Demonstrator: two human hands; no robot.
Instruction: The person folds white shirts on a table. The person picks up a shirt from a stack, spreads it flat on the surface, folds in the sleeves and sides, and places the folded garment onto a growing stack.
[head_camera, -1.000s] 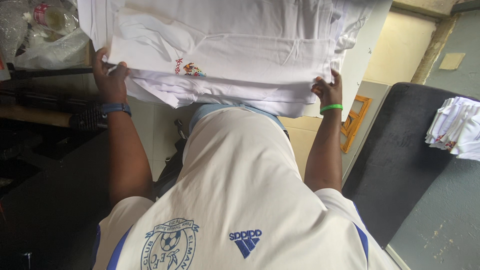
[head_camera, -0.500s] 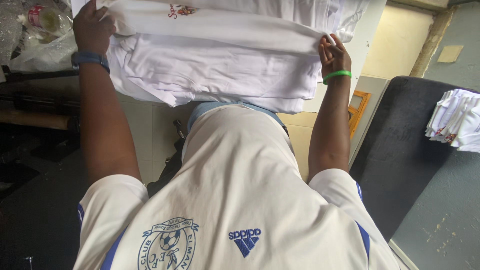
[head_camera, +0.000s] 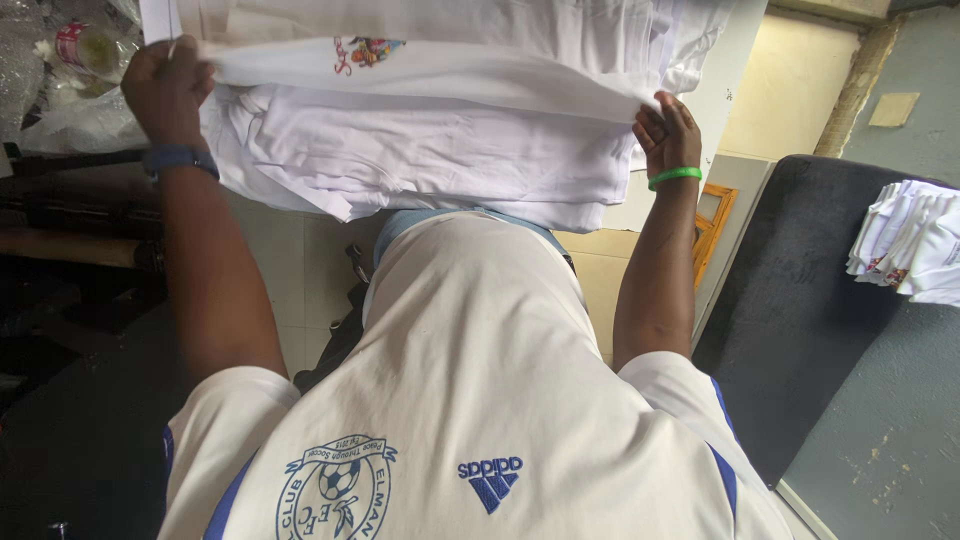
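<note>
The top of the white garment stack (head_camera: 430, 150) runs off the upper edge of the head view, so its full height cannot be told, and the surface it rests on is hidden beneath the cloth. The left hand (head_camera: 165, 88) is curled shut over the left end of the top folded garment (head_camera: 420, 75), fingers wrapped around the edge with the tips lost behind the fabric; a dark blue wristband (head_camera: 178, 158) sits just below it. The right hand (head_camera: 665, 130) pinches the right end of the same fold, fingers bent and closed on the cloth, a green wristband (head_camera: 675, 177) on the wrist. That garment is white, with a small red and multicoloured emblem (head_camera: 365, 50) near its upper fold, too small to make out. Under it lie crumpled white layers, hanging over the front edge above the person's chest. At far right a second pile of folded white garments (head_camera: 910, 245) rests on a dark padded surface (head_camera: 790, 320), partly cut off.
</note>
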